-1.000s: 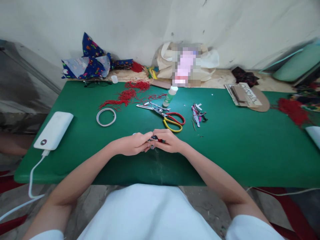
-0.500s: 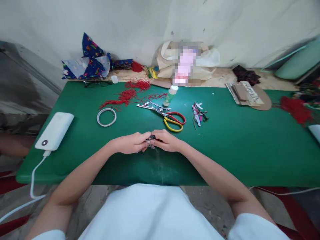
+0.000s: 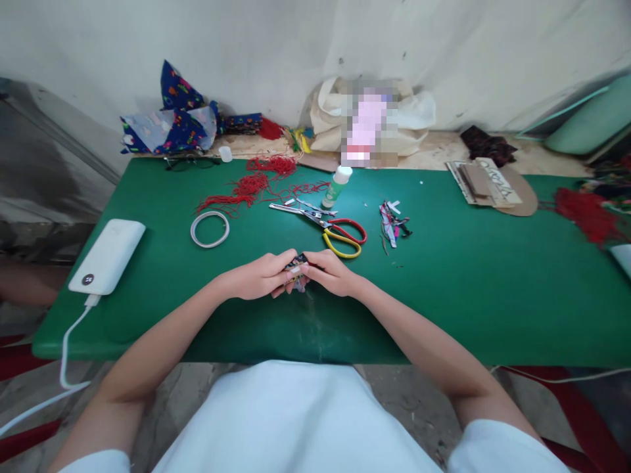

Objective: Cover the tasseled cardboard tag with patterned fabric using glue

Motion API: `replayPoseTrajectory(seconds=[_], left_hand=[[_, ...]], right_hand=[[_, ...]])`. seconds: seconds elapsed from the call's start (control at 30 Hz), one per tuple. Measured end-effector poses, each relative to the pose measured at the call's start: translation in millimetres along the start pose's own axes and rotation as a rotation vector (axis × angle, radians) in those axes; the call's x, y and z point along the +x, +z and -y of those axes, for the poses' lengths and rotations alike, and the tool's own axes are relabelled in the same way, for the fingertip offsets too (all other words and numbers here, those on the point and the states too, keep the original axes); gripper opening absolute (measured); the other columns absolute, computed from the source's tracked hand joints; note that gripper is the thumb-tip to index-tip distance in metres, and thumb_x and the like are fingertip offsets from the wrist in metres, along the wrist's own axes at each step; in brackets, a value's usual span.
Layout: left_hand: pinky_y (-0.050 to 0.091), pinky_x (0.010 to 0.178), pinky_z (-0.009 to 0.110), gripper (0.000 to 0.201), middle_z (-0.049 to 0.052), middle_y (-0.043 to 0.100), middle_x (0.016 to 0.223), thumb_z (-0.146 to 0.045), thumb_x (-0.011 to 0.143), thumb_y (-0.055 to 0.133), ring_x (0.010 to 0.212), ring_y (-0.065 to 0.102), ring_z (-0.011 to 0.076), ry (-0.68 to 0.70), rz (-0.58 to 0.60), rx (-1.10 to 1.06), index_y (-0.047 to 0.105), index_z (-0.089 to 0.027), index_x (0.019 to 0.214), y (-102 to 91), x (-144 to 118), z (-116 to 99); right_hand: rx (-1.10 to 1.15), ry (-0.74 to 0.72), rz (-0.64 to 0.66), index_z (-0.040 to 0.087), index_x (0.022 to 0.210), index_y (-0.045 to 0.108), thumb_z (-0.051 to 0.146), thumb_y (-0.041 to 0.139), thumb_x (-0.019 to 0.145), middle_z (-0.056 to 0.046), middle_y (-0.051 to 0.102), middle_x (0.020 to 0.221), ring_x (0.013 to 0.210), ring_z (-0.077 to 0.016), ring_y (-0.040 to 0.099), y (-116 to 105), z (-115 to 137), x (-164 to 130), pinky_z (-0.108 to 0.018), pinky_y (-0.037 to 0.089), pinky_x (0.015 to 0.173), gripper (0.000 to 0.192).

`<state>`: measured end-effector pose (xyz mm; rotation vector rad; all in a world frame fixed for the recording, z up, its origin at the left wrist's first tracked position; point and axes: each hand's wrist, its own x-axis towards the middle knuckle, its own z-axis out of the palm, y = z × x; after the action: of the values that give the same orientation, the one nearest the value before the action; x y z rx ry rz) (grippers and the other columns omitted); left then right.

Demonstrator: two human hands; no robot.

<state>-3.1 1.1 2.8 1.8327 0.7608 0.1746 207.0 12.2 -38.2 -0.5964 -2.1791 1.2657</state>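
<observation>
Both hands meet above the green table, near its front edge. Between them is a small piece of dark patterned fabric, mostly covered by fingers. My left hand is closed on its left side, thumb on top. My right hand pinches its right side with thumb and fingertips. A pale bit shows below the fingers, too small to make out. Just beyond my right hand lie scissors with one red and one yellow handle. A white-capped green glue bottle stands behind them.
A tape roll and tangled red cords lie at the left rear, a white power bank with cable at far left. Fabric scraps sit right of the scissors. Cardboard pieces and blue printed fabric are along the back.
The fingers have shifted slightly on the fabric, and more of its patterned top now shows between the thumbs. Both hands still hold it in nearly the same place.
</observation>
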Motion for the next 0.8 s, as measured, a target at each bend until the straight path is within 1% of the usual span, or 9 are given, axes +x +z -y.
replayPoseTrajectory(seconds=[0.1, 0.3, 0.4, 0.53, 0.67, 0.8], left_hand=[[0.045, 0.06, 0.023, 0.024, -0.001, 0.06, 0.082, -0.041, 0.101, 0.031, 0.057, 0.053, 0.0075, 0.025, -0.017, -0.074, 0.04, -0.019, 0.095, 2.0, 0, -3], [0.044, 0.057, 0.022, 0.025, -0.001, 0.061, 0.08, -0.042, 0.101, 0.03, 0.054, 0.052, 0.0065, 0.054, -0.069, -0.077, 0.039, -0.019, 0.094, 7.9, 1, -3], [0.044, 0.057, 0.022, 0.023, -0.002, 0.06, 0.079, -0.039, 0.101, 0.031, 0.054, 0.052, 0.0066, 0.042, -0.06, -0.074, 0.039, -0.019, 0.094, 8.1, 1, -2], [0.044, 0.058, 0.023, 0.02, -0.002, 0.06, 0.079, -0.036, 0.101, 0.033, 0.055, 0.053, 0.0074, 0.021, -0.042, -0.089, 0.042, -0.019, 0.097, 7.4, 2, -3], [0.045, 0.059, 0.023, 0.023, -0.002, 0.061, 0.076, -0.038, 0.101, 0.033, 0.054, 0.054, 0.0073, -0.014, -0.061, -0.077, 0.044, -0.018, 0.096, 8.8, 2, -4], [0.046, 0.058, 0.022, 0.027, -0.002, 0.062, 0.076, -0.041, 0.101, 0.034, 0.054, 0.054, 0.0069, -0.039, -0.099, -0.095, 0.047, -0.018, 0.096, 11.9, 4, -2]], right_hand=[[0.049, 0.0, -0.019, 0.016, 0.089, 0.056, 0.038, 0.037, 0.101, -0.003, 0.072, 0.076, 0.059, -0.0086, 0.066, 0, 4, -1, -0.017, 0.051, 0.057, 0.031], [0.052, 0.007, -0.068, 0.016, 0.083, 0.058, 0.04, 0.042, 0.099, -0.002, 0.068, 0.066, 0.055, -0.0083, 0.062, 0, 3, -3, -0.017, 0.048, 0.054, 0.033], [0.077, 0.019, -0.064, 0.015, 0.082, 0.059, 0.04, 0.044, 0.099, -0.002, 0.069, 0.066, 0.054, -0.0088, 0.062, 1, 1, -3, -0.017, 0.048, 0.053, 0.034], [0.134, 0.025, -0.037, 0.015, 0.086, 0.06, 0.041, 0.041, 0.099, -0.003, 0.071, 0.072, 0.058, -0.01, 0.065, 2, 0, -3, -0.019, 0.052, 0.056, 0.034], [0.156, 0.032, -0.029, 0.015, 0.089, 0.06, 0.039, 0.04, 0.099, -0.003, 0.072, 0.076, 0.057, -0.0099, 0.065, 2, 0, -3, -0.019, 0.053, 0.056, 0.033], [0.115, 0.05, -0.059, 0.016, 0.084, 0.06, 0.031, 0.041, 0.097, -0.001, 0.07, 0.069, 0.054, -0.0088, 0.062, 2, -1, -3, -0.018, 0.051, 0.054, 0.027]])
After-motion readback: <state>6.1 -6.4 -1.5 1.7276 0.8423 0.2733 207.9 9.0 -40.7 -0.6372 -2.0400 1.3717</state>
